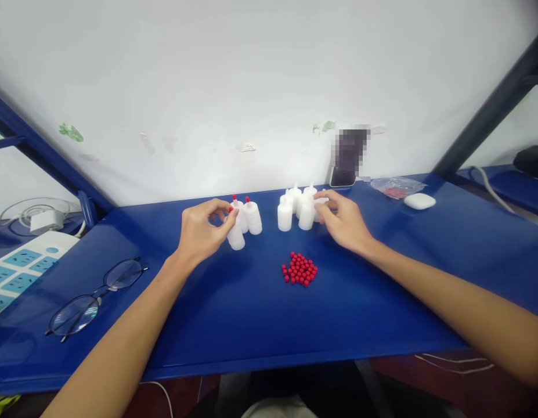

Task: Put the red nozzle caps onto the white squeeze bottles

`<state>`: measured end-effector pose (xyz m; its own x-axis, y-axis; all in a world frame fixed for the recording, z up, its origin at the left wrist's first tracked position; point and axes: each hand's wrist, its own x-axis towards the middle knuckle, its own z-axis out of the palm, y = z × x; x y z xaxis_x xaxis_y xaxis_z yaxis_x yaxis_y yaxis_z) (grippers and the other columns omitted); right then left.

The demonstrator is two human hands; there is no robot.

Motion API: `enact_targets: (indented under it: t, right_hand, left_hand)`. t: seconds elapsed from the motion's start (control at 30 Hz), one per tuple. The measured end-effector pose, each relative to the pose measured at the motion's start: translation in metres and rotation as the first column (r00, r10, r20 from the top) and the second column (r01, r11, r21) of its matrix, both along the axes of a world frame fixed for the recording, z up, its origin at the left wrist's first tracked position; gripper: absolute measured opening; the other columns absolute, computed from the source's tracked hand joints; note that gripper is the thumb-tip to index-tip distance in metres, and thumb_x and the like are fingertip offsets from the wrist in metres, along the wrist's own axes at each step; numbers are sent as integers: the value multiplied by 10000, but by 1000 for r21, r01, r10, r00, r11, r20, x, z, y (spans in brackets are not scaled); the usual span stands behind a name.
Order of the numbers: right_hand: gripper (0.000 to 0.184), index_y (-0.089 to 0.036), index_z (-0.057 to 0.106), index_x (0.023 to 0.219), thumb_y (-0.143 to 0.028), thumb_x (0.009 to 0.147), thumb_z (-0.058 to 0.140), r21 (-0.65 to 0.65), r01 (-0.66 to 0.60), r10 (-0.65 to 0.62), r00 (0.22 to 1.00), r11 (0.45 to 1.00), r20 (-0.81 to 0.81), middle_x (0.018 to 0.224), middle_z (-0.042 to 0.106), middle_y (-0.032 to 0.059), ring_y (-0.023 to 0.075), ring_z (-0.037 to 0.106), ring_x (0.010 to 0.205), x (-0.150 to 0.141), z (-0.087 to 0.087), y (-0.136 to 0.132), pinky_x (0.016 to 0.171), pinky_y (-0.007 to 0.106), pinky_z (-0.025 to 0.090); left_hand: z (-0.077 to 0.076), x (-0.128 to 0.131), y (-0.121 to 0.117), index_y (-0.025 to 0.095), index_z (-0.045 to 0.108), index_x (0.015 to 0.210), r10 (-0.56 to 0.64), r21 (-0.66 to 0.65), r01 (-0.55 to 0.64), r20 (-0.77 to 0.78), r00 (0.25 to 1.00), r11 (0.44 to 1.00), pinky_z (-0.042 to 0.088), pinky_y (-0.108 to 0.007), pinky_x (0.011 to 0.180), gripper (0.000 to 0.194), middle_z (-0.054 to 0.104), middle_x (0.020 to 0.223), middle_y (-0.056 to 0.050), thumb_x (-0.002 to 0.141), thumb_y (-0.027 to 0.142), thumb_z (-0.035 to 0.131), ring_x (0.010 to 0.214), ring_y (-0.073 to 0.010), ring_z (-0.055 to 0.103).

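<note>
My left hand (pixel 203 229) is closed, its thumb and forefinger pinching the red-capped tip of a small white squeeze bottle (pixel 237 239). This bottle leans a little at the front of a small group. Right behind it stand two more white bottles with red caps, one of them the right-hand bottle (pixel 253 219). My right hand (pixel 343 219) has its fingers bent around a white bottle (pixel 320 210), partly hidden, at the right edge of a cluster of uncapped bottles (pixel 285 217). Between my forearms lies a loose pile of small red caps (pixel 299 269).
Eyeglasses (pixel 97 299) and a white power strip (pixel 16 273) lie on the left of the blue table (pixel 234 325). A blurred-out phone (pixel 349 154) leans on the wall. A plastic bag (pixel 397 187) and a white rounded case (pixel 419 201) rest at the back right.
</note>
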<state>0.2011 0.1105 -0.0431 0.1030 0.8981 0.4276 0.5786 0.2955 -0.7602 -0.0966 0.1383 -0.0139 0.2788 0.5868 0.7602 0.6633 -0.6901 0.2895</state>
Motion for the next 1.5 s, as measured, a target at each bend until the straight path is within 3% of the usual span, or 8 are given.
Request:
enact_targets:
  t: [0.3,0.47,0.6,0.7,0.8,0.93,1.07,1.5]
  right_hand:
    - [241,-182,610,740,-400,742,712,102,-32,34,999,994,-18,511,395,-66,101,363,489,-6,-1,-9,524,276,321]
    - [146,-185,617,872,-311,815,573,90,-80,88,993,993,-82,646,503,-27,129,465,556,-6,-1,-10,567,285,383]
    - [157,-190,659,917,-295,830,580,71,-138,134,990,988,46,790,572,15,168,544,718,-8,-1,-9,667,304,432]
    - [124,-191,645,898,-284,842,585,74,-211,204,975,975,87,882,610,34,180,567,797,-12,0,-12,718,308,443]
    - [117,-192,586,907,-293,850,600,21,-302,301,951,953,66,900,639,28,180,585,826,-14,1,-15,756,307,444]
    - [168,-191,545,952,-304,848,613,-33,-381,383,921,924,72,919,651,22,181,586,838,-16,-1,-17,784,310,435]
    - [160,-193,587,988,-298,867,576,-64,-394,399,907,917,133,982,671,32,202,596,897,-16,-3,-15,787,306,432]
    - [182,-180,640,942,-327,878,554,-128,-375,395,897,918,200,893,694,27,178,596,766,-17,0,-17,701,292,422]
  left_hand:
    - [-7,-12,12,176,596,782,136,162,-114,-135,981,980,438,-237,572,97,611,634,26,844,249,608,544,-106,557]
    - [-6,-13,11,185,591,837,151,186,-129,-108,983,974,442,-253,583,111,627,700,10,842,291,624,561,-118,556]
    - [0,-14,7,188,588,879,135,291,-106,-81,988,951,441,-276,588,140,628,766,-7,805,299,631,567,-129,520]
    - [6,-10,0,189,595,868,72,406,-36,-73,995,913,417,-273,561,106,609,741,-9,789,253,625,566,-133,495]
    - [8,2,-15,185,601,858,-110,453,173,-162,981,874,409,-260,549,57,593,678,4,802,191,604,561,-129,514]
    - [0,31,-39,177,595,906,-309,80,400,-503,807,913,420,-270,561,131,617,699,0,884,301,558,599,-145,573]
    - [-11,50,-52,174,559,1078,-386,-308,235,-673,631,922,436,-309,579,417,636,780,-21,931,553,465,657,-197,621]
    - [-17,55,-51,187,574,966,-410,-302,283,-750,519,910,333,-300,523,355,574,750,-12,987,491,390,620,-182,574]
